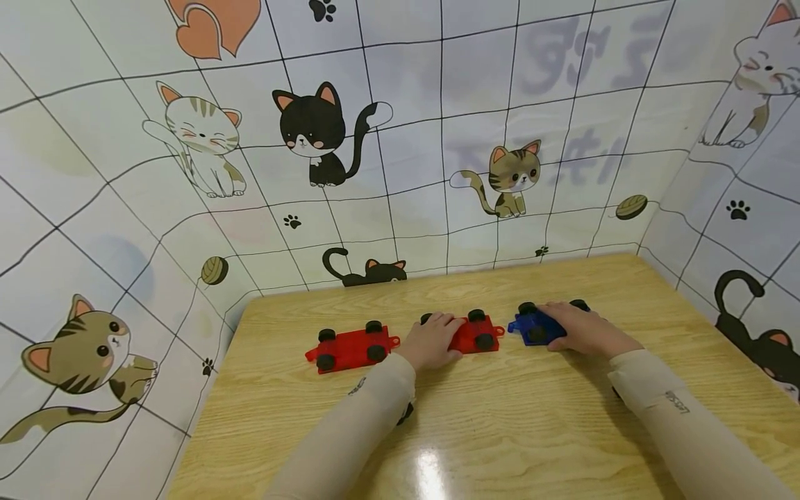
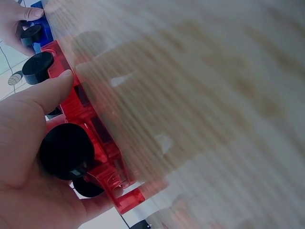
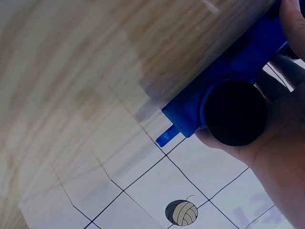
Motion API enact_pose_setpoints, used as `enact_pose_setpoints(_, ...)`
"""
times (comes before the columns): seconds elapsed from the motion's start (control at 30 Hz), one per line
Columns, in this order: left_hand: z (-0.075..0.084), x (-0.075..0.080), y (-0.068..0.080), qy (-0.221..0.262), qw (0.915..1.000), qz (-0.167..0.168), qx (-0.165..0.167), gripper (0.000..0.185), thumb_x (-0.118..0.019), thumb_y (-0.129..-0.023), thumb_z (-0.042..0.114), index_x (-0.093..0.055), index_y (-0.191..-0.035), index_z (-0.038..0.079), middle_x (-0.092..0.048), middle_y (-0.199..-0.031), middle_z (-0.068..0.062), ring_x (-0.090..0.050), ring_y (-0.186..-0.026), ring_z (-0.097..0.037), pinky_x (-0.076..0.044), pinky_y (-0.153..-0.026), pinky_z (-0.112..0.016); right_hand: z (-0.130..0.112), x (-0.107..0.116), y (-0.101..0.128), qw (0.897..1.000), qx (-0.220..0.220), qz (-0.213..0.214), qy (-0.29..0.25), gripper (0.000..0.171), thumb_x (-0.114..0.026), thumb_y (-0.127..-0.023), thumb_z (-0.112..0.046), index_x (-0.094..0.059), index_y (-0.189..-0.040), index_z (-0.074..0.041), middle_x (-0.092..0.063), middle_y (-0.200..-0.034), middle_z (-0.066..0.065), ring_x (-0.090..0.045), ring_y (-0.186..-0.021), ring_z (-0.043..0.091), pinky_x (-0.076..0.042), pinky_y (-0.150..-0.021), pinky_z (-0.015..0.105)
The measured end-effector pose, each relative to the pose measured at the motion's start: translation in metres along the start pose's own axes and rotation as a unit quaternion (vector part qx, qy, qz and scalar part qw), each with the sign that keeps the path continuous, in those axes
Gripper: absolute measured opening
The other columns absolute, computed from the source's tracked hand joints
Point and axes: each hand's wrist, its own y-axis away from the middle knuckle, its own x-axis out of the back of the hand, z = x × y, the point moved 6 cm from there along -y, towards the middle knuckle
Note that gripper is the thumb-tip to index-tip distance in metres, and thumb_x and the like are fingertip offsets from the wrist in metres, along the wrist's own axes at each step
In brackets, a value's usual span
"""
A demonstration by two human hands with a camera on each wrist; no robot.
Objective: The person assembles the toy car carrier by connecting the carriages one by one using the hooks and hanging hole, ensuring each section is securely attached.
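Three flat toy cars with black wheels lie in a row on the wooden table (image 1: 500, 430). My left hand (image 1: 431, 342) grips the middle red car (image 1: 478, 336), thumb and fingers round its sides; the left wrist view shows that red car (image 2: 83, 107) and a black wheel (image 2: 66, 151) against my left hand (image 2: 24, 143). My right hand (image 1: 581, 330) grips the blue car (image 1: 534, 328); up close the blue car (image 3: 238, 62) sits in my right hand (image 3: 281, 162). The two held cars meet end to end; whether they are joined is unclear.
A second red car (image 1: 350, 348) lies free to the left of my left hand. Walls with cat pictures (image 1: 312, 132) close the table in at the back, left and right. Bare table wood lies in front of my forearms.
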Motion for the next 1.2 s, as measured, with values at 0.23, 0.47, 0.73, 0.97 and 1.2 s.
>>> enact_pose_setpoints(0.23,0.000,-0.001,0.000,-0.010,0.9999,0.007,-0.003,0.067,-0.057,-0.093,0.052,-0.033,-0.150,0.027,-0.040,-0.150,0.004,-0.033,-0.139,-0.015,-0.045,-0.098,-0.051,0.001,0.000,0.001,1.000,0.004,0.001,-0.003,0.085,-0.077,-0.081,-0.034,-0.035,-0.149,-0.005,-0.034,-0.148,0.029,-0.033,-0.133,0.052,-0.031,-0.092,0.076)
enact_pose_setpoints(0.47,-0.001,-0.003,0.000,-0.015,0.9999,0.002,-0.002,0.068,-0.055,-0.093,0.053,-0.031,-0.151,0.028,-0.039,-0.150,0.005,-0.032,-0.140,-0.016,-0.045,-0.099,-0.050,0.001,0.003,0.003,1.000,0.009,0.002,-0.019,0.084,-0.078,-0.081,-0.030,-0.035,-0.148,-0.004,-0.033,-0.148,0.030,-0.032,-0.133,0.052,-0.029,-0.094,0.075)
enact_pose_setpoints(0.73,-0.001,-0.001,0.000,-0.015,0.9999,0.003,-0.003,0.067,-0.055,-0.093,0.053,-0.032,-0.150,0.028,-0.039,-0.150,0.005,-0.032,-0.140,-0.016,-0.045,-0.099,-0.051,0.005,0.006,0.005,1.000,0.014,0.007,-0.025,0.084,-0.079,-0.080,-0.027,-0.036,-0.148,-0.001,-0.033,-0.147,0.032,-0.032,-0.132,0.052,-0.031,-0.100,0.068)
enact_pose_setpoints(0.97,-0.002,-0.002,0.000,-0.012,0.9999,0.005,-0.003,0.066,-0.056,-0.093,0.052,-0.033,-0.150,0.027,-0.040,-0.149,0.006,-0.033,-0.139,-0.015,-0.045,-0.099,-0.050,0.017,0.007,0.008,0.999,0.018,0.015,-0.023,0.083,-0.079,-0.079,-0.024,-0.037,-0.146,0.001,-0.035,-0.145,0.033,-0.035,-0.130,0.053,-0.034,-0.098,0.067)
enact_pose_setpoints(1.2,-0.001,0.000,0.002,-0.003,1.0000,0.004,-0.001,0.067,-0.058,-0.092,0.051,-0.034,-0.150,0.027,-0.042,-0.147,0.004,-0.034,-0.139,-0.016,-0.045,-0.098,-0.052,0.023,0.006,0.010,1.000,0.015,0.008,-0.017,0.084,-0.078,-0.080,-0.025,-0.034,-0.147,0.000,-0.035,-0.145,0.032,-0.035,-0.130,0.053,-0.035,-0.096,0.068)
